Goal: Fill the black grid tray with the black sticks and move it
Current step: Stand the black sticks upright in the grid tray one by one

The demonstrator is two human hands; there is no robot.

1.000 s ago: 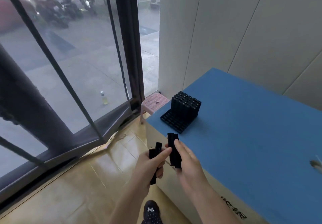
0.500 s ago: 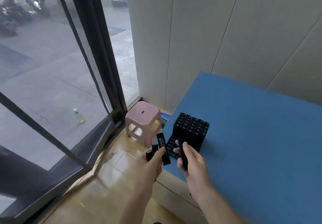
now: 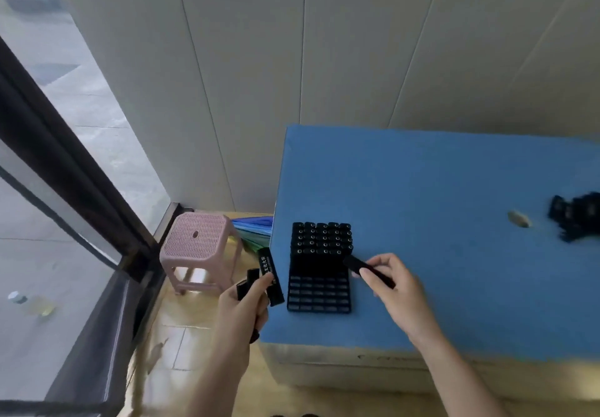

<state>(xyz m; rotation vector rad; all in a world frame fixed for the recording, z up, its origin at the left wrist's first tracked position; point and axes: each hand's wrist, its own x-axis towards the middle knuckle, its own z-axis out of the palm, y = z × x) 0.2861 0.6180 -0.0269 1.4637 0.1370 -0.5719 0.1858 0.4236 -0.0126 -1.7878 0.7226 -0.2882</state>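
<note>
The black grid tray lies near the left front corner of the blue table top. Its far half is packed with upright black sticks; the near rows show open cells. My left hand holds a few black sticks just left of the tray, off the table's edge. My right hand pinches one black stick, its tip at the tray's right side beside the standing sticks.
A loose heap of black sticks lies at the table's right, with a small tan mark beside it. A pink stool stands on the floor left of the table, by the glass door frame. A panelled wall stands behind.
My view has swung right and down, so the tray now sits square before me. My right hand has moved to the tray's right side with one stick; the left hand stays left of it.
</note>
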